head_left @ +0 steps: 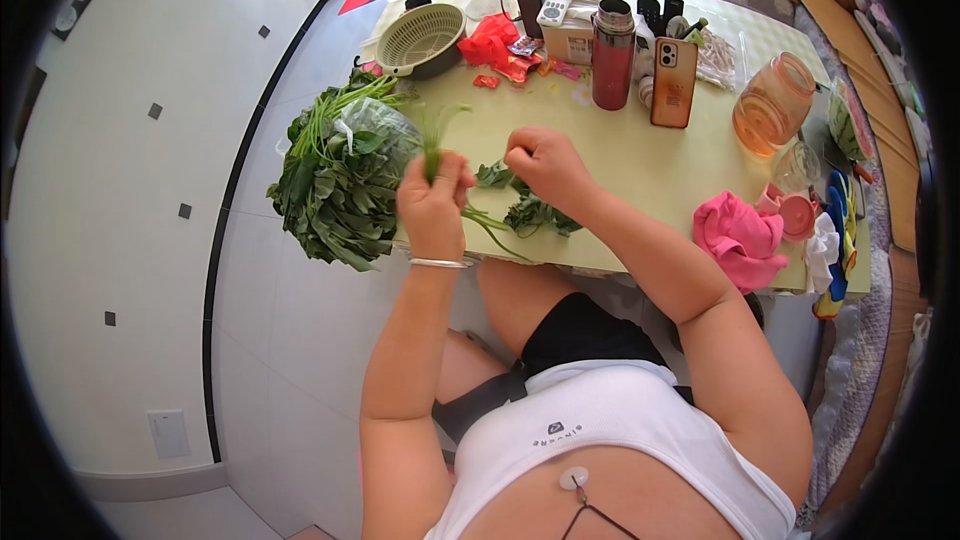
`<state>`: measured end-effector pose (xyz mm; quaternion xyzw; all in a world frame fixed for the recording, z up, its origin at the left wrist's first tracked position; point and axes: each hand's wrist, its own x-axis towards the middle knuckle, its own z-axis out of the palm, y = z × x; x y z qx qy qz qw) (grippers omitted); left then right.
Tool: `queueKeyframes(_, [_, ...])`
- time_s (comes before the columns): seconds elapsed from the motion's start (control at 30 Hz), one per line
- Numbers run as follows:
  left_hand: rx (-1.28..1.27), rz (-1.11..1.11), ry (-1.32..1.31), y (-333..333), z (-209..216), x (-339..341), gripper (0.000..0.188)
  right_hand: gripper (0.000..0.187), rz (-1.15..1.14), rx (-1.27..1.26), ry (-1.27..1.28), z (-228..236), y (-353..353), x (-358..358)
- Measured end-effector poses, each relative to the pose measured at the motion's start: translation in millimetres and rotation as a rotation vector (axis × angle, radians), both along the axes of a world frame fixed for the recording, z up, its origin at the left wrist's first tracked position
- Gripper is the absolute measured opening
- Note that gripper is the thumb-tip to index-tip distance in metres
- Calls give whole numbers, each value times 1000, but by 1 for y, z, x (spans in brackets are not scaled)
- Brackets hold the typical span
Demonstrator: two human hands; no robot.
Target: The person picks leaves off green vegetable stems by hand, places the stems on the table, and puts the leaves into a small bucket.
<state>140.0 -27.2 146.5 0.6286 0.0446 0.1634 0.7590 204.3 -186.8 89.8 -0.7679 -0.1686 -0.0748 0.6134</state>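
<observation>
My left hand (434, 202), with a bangle on its wrist, is closed around a few thin green vegetable stems (435, 140) whose upper ends are blurred. To its right my right hand (547, 166) is curled into a fist above the table; whether anything is inside it is hidden. Below that fist, dark green leaves (540, 215) lie near the table's front edge, with loose pale stems (488, 221) beside them. A large heap of leafy greens (335, 180), partly covered by a clear plastic bag (382, 127), hangs over the table's left edge.
Behind stand a colander (420, 38), red plastic wrapping (490, 40), a dark red thermos (613, 55) and an upright phone (674, 85). At right are a tilted orange-tinted jar (772, 105), a pink cloth (738, 238) and a pink cup (795, 214) near the edge of the table (640, 180).
</observation>
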Motion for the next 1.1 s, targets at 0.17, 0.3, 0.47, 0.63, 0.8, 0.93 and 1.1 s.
queueKeyframes(0.17, [-6,102,-70,42,10,-1,13,20,-83,-157,173,-55,-61,32])
queueKeyframes(0.3, [31,115,43,59,-8,-5,15,28,-37,-444,2,-46,-68,0])
queueKeyframes(0.47, [85,47,105,51,-41,-6,8,30,194,-691,-407,-45,-54,-46])
queueKeyframes(0.63, [654,75,169,36,-64,3,8,23,154,-592,-437,-75,-60,-49])
queueKeyframes(0.8, [1122,-14,64,22,-82,8,17,16,-118,-233,-266,-63,-93,-38])
queueKeyframes(0.93, [1169,-131,87,-1,-100,10,19,15,-223,21,-126,-70,-121,-19])
queueKeyframes(1.1, [1384,-312,41,-17,-116,10,18,15,-208,464,272,-78,-138,-15])
